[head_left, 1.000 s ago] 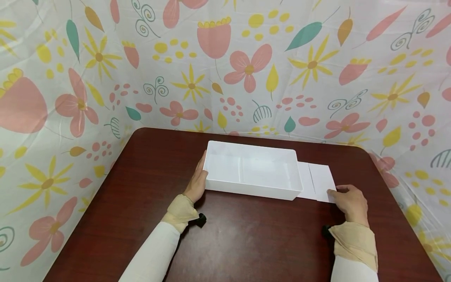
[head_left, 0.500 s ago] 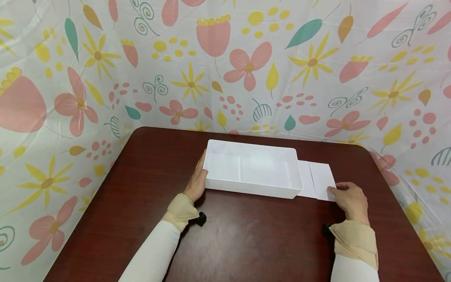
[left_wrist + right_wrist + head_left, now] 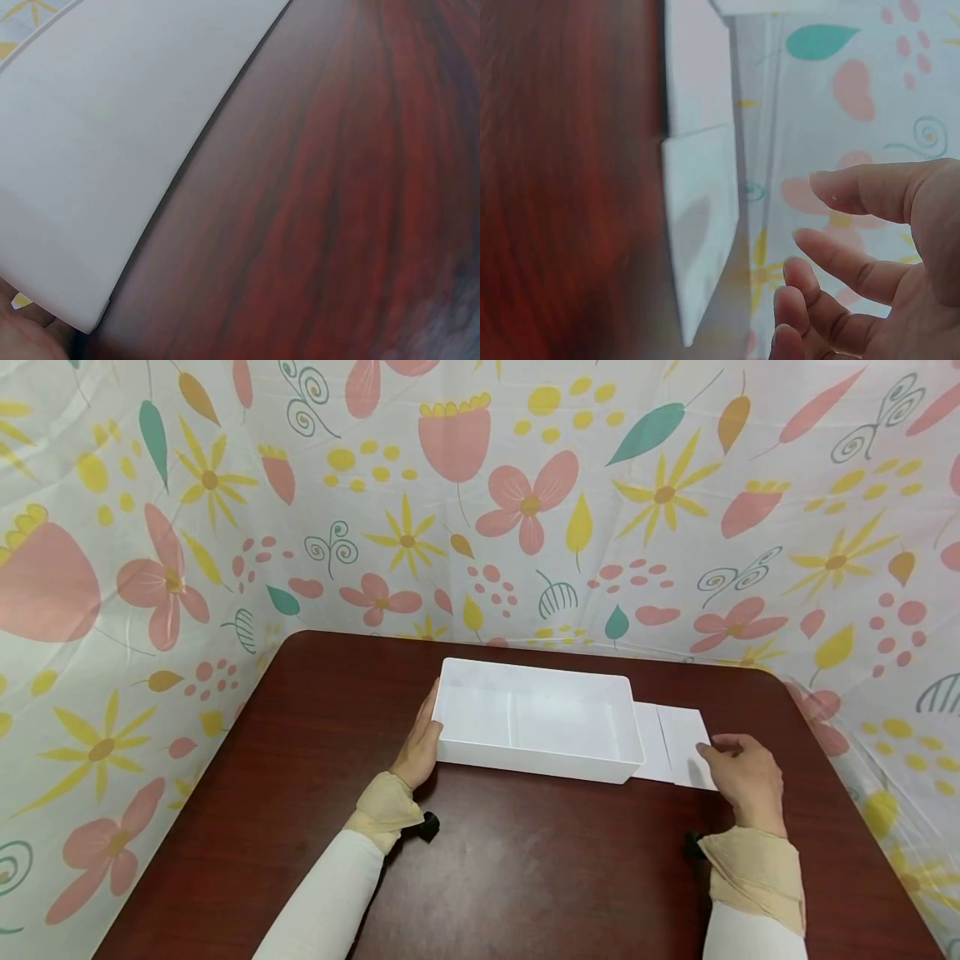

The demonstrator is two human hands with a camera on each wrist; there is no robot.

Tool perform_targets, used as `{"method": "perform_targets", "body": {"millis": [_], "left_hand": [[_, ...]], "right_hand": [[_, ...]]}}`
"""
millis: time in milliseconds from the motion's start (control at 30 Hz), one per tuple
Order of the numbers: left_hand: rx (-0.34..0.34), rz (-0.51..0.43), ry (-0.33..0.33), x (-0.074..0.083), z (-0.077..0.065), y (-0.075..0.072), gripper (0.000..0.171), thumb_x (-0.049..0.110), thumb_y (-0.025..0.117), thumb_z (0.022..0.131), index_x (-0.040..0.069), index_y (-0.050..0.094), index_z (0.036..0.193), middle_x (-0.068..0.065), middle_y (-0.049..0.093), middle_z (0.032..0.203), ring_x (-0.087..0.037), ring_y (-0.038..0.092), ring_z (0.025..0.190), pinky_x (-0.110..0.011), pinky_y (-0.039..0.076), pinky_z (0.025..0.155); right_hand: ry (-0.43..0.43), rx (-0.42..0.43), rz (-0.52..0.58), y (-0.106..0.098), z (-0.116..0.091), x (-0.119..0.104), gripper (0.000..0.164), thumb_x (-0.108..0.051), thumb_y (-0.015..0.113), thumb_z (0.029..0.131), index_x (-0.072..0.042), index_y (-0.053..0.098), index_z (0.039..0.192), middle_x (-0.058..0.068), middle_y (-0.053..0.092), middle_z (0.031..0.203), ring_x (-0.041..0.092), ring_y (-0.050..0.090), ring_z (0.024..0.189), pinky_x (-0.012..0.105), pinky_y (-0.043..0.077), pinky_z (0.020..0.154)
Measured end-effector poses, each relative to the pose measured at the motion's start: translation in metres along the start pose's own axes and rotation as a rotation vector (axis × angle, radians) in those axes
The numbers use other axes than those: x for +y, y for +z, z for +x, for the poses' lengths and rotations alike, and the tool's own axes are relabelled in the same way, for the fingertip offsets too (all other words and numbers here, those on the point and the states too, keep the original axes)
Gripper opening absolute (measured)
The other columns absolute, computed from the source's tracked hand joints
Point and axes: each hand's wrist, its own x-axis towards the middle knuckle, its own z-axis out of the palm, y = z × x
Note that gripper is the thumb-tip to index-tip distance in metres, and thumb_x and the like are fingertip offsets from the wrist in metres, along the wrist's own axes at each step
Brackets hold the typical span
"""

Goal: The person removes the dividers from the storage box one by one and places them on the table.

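Observation:
A shallow white box [image 3: 543, 766], undivided walls around an open top, lies on the brown table. My left hand [image 3: 416, 747] holds its left end, fingers along the outer wall and thumb at the rim; in the left wrist view only part of that hand [image 3: 30, 337] shows beside the box corner. Two flat white panels [image 3: 684, 745] lie at the box's right end, a thin seam between them. Beside the outer panel is my right hand [image 3: 748, 781]. In the right wrist view its fingers and thumb are spread, apart from the panel [image 3: 697, 225], holding nothing.
The dark reddish-brown table [image 3: 540, 868] has rounded far corners. A flower-patterned curtain [image 3: 480, 510] stands behind it and along the left side. A small black piece [image 3: 427, 827] sits at the left wrist, another [image 3: 695, 845] at the right.
My right hand has let go of the outer panel's near right corner, its fingers lifting off and opening. The left hand, box and panels have stayed in place.

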Motion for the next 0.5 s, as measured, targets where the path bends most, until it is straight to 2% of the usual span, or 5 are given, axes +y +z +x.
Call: {"method": "perform_targets", "body": {"millis": [300,500], "left_hand": [[0.006,0.006,0.003,0.000,0.000,0.000,0.064,-0.005,0.023,0.092,0.000,0.006,0.154,-0.018,0.008,0.159,-0.028,0.005,0.142,-0.059,0.010,0.113],[0.001,0.004,0.012,-0.001,0.000,0.000,0.063,-0.005,0.023,0.093,0.000,0.005,0.154,-0.017,0.007,0.159,-0.027,0.004,0.142,-0.058,0.010,0.114]], "right_hand": [[-0.090,0.079,0.027,0.002,-0.010,-0.031,0.051,-0.041,0.058,0.092,-0.002,0.060,0.124,0.013,0.056,0.094,0.028,0.048,0.082,0.039,0.034,0.065],[-0.155,0.080,0.054,0.007,-0.016,-0.051,0.049,-0.041,0.057,0.093,-0.006,0.060,0.127,0.013,0.058,0.098,0.026,0.049,0.081,0.038,0.038,0.061]]}}
